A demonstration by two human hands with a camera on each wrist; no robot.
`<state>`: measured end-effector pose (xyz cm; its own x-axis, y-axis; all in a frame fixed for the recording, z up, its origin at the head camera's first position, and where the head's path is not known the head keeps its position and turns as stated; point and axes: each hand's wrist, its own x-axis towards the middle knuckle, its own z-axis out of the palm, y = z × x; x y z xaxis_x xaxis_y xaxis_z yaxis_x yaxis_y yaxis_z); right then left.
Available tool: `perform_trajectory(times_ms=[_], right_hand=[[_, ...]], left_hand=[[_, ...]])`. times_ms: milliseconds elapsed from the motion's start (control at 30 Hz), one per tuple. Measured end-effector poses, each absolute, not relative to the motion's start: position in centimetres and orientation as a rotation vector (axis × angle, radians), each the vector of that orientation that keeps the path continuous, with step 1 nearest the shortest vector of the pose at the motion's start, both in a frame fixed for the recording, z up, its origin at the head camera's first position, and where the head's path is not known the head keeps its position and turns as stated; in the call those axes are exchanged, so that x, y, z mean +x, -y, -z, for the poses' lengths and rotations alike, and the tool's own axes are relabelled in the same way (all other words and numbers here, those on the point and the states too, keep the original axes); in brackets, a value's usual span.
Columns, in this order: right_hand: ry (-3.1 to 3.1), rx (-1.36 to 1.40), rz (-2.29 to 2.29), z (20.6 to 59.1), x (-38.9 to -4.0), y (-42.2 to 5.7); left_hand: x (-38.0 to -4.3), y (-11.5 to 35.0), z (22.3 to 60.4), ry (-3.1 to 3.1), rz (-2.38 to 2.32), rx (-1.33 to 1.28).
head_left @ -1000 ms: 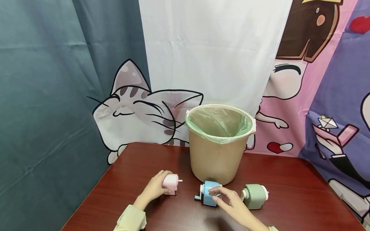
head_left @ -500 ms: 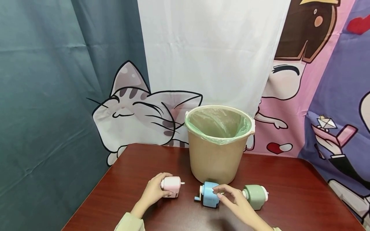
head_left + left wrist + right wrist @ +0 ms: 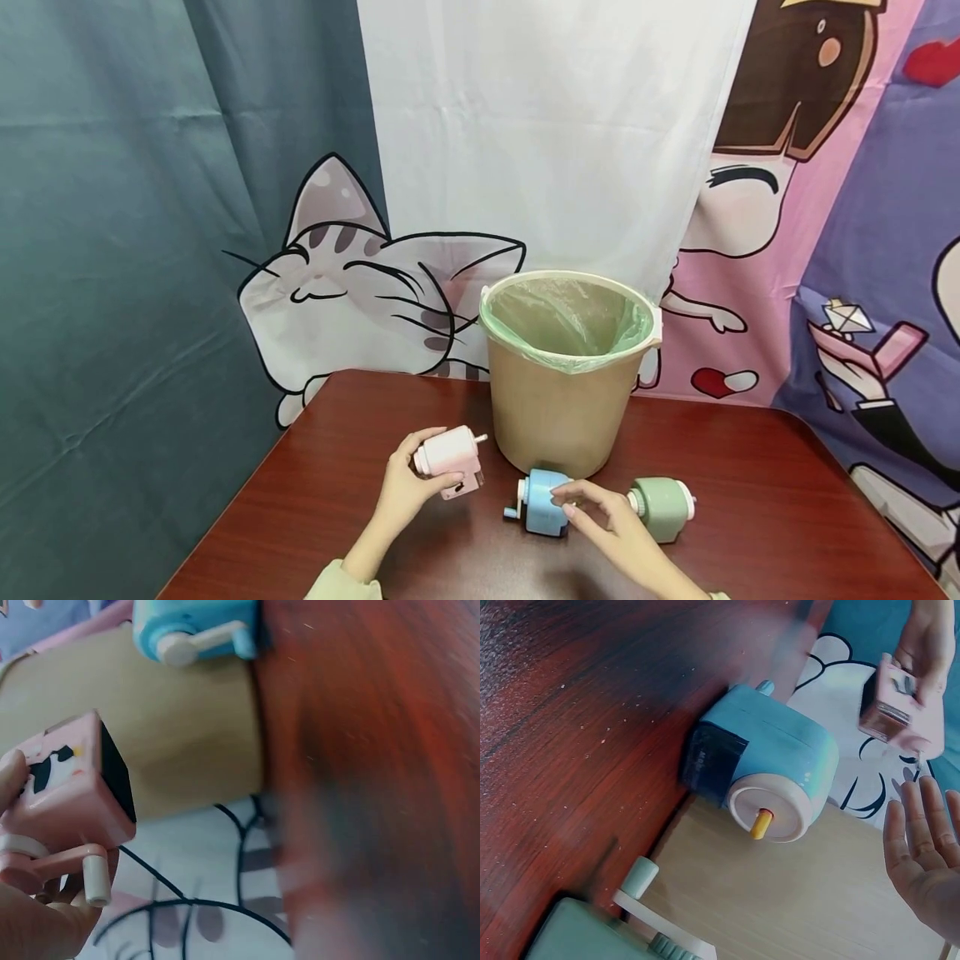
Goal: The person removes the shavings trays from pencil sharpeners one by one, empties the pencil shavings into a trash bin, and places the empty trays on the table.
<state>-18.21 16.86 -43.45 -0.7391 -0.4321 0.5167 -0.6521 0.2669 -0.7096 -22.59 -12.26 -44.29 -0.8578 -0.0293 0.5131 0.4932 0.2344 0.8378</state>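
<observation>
My left hand [image 3: 403, 482] grips a pink crank pencil sharpener [image 3: 450, 452], thumb on its near side, and holds it tilted above the table. In the left wrist view its pink crank arm with a white knob [image 3: 96, 881] points toward the camera. A blue crank pencil sharpener [image 3: 546, 504] stands on the table, its crank to the left. From its round white front pokes a short yellow stub [image 3: 762, 823]. Beside it my right hand [image 3: 617, 533] hovers with relaxed fingers and nothing in them; the right wrist view shows a gap between the two.
A green crank sharpener [image 3: 662, 510] stands to the right, partly behind my right hand. Behind the blue sharpener rises a beige bin [image 3: 566, 417] with a green plastic liner. The dark red table [image 3: 360, 433] ends at printed cloth hangings [image 3: 555, 142].
My left hand has raised the pink sharpener from the tabletop, tilting it and bringing it slightly right. My right hand has shifted a little to the right, off the blue sharpener's front.
</observation>
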Motion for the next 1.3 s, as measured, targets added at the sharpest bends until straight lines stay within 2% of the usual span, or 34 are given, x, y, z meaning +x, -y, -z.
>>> perform_trajectory(times_ms=[300, 600, 900, 1133, 1300], right_hand=[[2.287, 0.99, -1.385, 42.7, -17.7, -16.3], [2.236, 0.905, -1.28, 41.7, -16.7, -15.6], [2.242, 0.94, -1.34, 40.9, -15.5, -14.5], [2.21, 0.905, -1.315, 41.2, -15.0, -14.1], [2.244, 0.743, -1.5, 40.8, -14.8, -14.1]], left_hand=[[-20.5, 10.6, 41.4, 2.084, 1.871, -0.601], [-17.9, 8.8, 39.5, 2.057, 1.866, -0.732], [-15.3, 6.3, 38.5, 2.025, 1.777, -0.8], [-15.2, 5.4, 38.6, 1.954, 1.628, -0.967], [-15.8, 5.3, 38.4, 2.034, 1.652, -0.993]])
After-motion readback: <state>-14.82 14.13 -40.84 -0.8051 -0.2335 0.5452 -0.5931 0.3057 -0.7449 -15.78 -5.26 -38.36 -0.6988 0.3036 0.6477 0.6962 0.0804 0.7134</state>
